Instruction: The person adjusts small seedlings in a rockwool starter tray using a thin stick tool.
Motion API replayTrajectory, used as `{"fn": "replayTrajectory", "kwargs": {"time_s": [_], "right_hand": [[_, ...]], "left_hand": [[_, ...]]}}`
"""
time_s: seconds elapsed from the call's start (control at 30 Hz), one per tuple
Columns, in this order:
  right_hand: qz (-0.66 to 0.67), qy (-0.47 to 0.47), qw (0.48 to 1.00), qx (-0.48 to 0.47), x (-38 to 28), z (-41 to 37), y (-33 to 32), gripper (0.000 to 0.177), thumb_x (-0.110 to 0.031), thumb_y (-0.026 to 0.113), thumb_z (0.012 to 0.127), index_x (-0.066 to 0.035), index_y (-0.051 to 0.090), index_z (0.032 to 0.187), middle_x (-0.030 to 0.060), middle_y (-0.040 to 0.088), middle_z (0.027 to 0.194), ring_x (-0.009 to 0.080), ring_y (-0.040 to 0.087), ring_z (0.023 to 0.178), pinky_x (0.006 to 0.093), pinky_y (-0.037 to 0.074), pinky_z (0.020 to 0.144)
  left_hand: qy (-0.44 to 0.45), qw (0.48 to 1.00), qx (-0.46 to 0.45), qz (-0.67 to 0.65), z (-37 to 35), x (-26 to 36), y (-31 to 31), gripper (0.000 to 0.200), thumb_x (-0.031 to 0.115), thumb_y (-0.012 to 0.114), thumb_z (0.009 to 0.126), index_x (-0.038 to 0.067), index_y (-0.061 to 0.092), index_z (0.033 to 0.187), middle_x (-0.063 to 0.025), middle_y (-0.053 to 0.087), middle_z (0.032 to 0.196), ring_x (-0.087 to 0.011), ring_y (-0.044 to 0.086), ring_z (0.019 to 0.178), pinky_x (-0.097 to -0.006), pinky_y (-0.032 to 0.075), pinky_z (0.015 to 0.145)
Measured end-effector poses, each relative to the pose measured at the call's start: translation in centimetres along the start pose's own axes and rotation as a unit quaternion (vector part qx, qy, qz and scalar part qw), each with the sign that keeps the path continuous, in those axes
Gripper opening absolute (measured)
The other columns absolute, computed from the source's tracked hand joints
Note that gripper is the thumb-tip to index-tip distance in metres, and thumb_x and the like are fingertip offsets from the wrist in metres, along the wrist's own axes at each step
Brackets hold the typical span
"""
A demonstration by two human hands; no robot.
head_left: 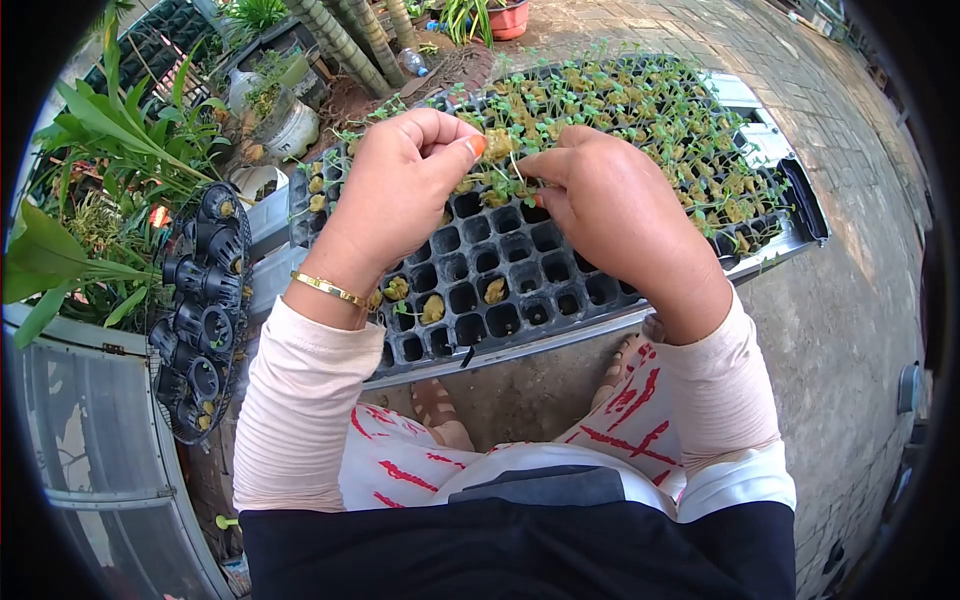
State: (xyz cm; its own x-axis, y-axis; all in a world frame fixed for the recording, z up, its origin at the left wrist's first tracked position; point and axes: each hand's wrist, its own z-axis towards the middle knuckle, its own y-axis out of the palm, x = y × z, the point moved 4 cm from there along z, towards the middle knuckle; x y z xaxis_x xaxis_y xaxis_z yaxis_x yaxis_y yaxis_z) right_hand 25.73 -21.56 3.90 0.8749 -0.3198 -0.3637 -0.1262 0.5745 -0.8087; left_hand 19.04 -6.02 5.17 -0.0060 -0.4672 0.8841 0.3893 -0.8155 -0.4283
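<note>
My left hand (405,190) is above the black cell tray (485,240), its thumb and forefinger pinched on a yellowish-brown plug (498,146). Close beside it, my right hand (605,195) has its fingers closed around the thin stem of a seedling (508,185) that hangs by the plug. Part of the right fingertips is hidden behind the hand. Small green seedlings (620,95) in similar plugs fill the tray's far and right parts. Near the front edge, a few plugs (433,308) sit among hollow cells.
A black basket (205,320) of small net pots stands at the left, next to leafy plants (120,130). A metal frame (765,140) supports the tray. Behind are a white bucket (292,128), plant stems and a red pot (508,20). My feet are below the tray's front edge.
</note>
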Motion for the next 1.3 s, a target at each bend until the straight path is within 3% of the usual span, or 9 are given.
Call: {"fn": "replayTrajectory", "kwargs": {"time_s": [0.27, 0.37, 0.43, 0.87, 0.97, 1.03, 1.07, 1.13, 1.3], "right_hand": [[0.08, 0.045, 0.995, 0.042, 0.5, 0.5, -0.7, 0.018, -0.006, 0.065, 0.075, -0.007, 0.068, 0.092, 0.0156, 0.061, 0.086, 0.0362, 0.061, 0.082, 0.0436, 0.049, 0.072], [0.101, 0.011, 0.989, 0.112, 0.0, 0.6, -1.6, 0.025, -0.004, 0.067, 0.072, -0.007, 0.066, 0.097, 0.0154, 0.06, 0.092, 0.0362, 0.06, 0.084, 0.0439, 0.048, 0.072], [0.094, 0.002, 0.992, 0.088, -0.2, 0.7, -1.7, 0.032, -0.003, 0.068, 0.07, -0.008, 0.064, 0.101, 0.0145, 0.059, 0.095, 0.0354, 0.06, 0.085, 0.0436, 0.049, 0.071], [0.064, -0.032, 0.99, 0.119, 0.3, 0.7, -1.7, 0.015, -0.01, 0.069, 0.073, -0.006, 0.065, 0.087, 0.0114, 0.057, 0.085, 0.033, 0.06, 0.078, 0.0412, 0.048, 0.067], [0.064, -0.026, 0.99, 0.126, 0.5, 0.6, -1.7, 0.015, -0.01, 0.069, 0.073, -0.005, 0.065, 0.086, 0.0119, 0.057, 0.085, 0.0331, 0.059, 0.078, 0.0413, 0.048, 0.066], [0.066, -0.025, 0.989, 0.134, 0.6, 0.4, -1.9, 0.015, -0.011, 0.069, 0.073, -0.005, 0.065, 0.086, 0.0122, 0.058, 0.085, 0.0333, 0.059, 0.077, 0.0413, 0.048, 0.066], [0.061, -0.005, 0.99, 0.13, 0.7, 0.4, -2.0, 0.016, -0.012, 0.07, 0.072, -0.004, 0.065, 0.085, 0.0127, 0.058, 0.084, 0.0334, 0.059, 0.077, 0.0413, 0.048, 0.066], [0.055, 0.015, 0.99, 0.127, 0.9, 0.4, -2.2, 0.016, -0.013, 0.07, 0.072, -0.004, 0.065, 0.084, 0.0132, 0.058, 0.084, 0.0336, 0.059, 0.076, 0.0412, 0.048, 0.066], [0.032, 0.023, 0.987, 0.158, 1.1, 0.2, -2.3, 0.017, -0.014, 0.071, 0.072, -0.002, 0.064, 0.081, 0.0138, 0.058, 0.082, 0.0341, 0.059, 0.074, 0.042, 0.048, 0.065]], "left_hand": [[-0.039, 0.997, -0.035, -0.048, -1.0, 0.7, -0.2, 0.015, 0.012, 0.062, 0.087, -0.003, 0.064, 0.089, 0.003, 0.059, 0.074, -0.0021, 0.046, 0.064, -0.0199, 0.038, 0.055], [-0.01, 0.997, -0.073, 0.024, -1.0, 0.6, 0.0, 0.012, 0.014, 0.06, 0.089, 0.001, 0.062, 0.091, 0.0061, 0.056, 0.081, -0.0014, 0.046, 0.072, -0.0178, 0.037, 0.063], [0.013, 0.995, -0.093, 0.02, -0.8, 0.8, 0.5, 0.011, 0.013, 0.059, 0.09, 0.002, 0.062, 0.092, 0.0063, 0.056, 0.082, -0.0014, 0.045, 0.073, -0.0178, 0.037, 0.063], [0.031, 0.996, -0.082, 0.021, 0.1, 1.3, 0.4, 0.014, 0.011, 0.058, 0.09, 0.001, 0.062, 0.098, 0.006, 0.054, 0.08, -0.0014, 0.044, 0.072, -0.0185, 0.038, 0.062], [0.013, 0.988, -0.097, 0.116, -0.2, 1.0, -0.3, 0.021, 0.008, 0.066, 0.081, 0.002, 0.062, 0.101, 0.005, 0.051, 0.08, -0.0026, 0.045, 0.069, -0.0182, 0.038, 0.063], [0.102, 0.959, -0.084, 0.25, -0.5, 1.4, -0.2, 0.032, 0.007, 0.073, 0.07, 0.005, 0.063, 0.099, 0.0003, 0.051, 0.081, -0.0092, 0.049, 0.072, -0.0223, 0.041, 0.068], [0.102, 0.959, -0.084, 0.25, -0.5, 1.1, -0.1, 0.032, 0.007, 0.073, 0.07, 0.005, 0.063, 0.099, 0.0003, 0.051, 0.081, -0.0092, 0.049, 0.072, -0.0223, 0.041, 0.068], [0.166, 0.946, -0.049, 0.273, -0.5, 0.8, 0.5, 0.036, 0.009, 0.078, 0.062, 0.006, 0.063, 0.094, -0.0063, 0.053, 0.088, -0.0199, 0.052, 0.082, -0.0301, 0.042, 0.075], [0.216, 0.919, 0.006, 0.329, -0.5, 1.1, 1.8, 0.035, 0.013, 0.079, 0.061, 0.006, 0.061, 0.09, -0.0104, 0.053, 0.091, -0.0299, 0.052, 0.091, -0.0378, 0.042, 0.081]]}}
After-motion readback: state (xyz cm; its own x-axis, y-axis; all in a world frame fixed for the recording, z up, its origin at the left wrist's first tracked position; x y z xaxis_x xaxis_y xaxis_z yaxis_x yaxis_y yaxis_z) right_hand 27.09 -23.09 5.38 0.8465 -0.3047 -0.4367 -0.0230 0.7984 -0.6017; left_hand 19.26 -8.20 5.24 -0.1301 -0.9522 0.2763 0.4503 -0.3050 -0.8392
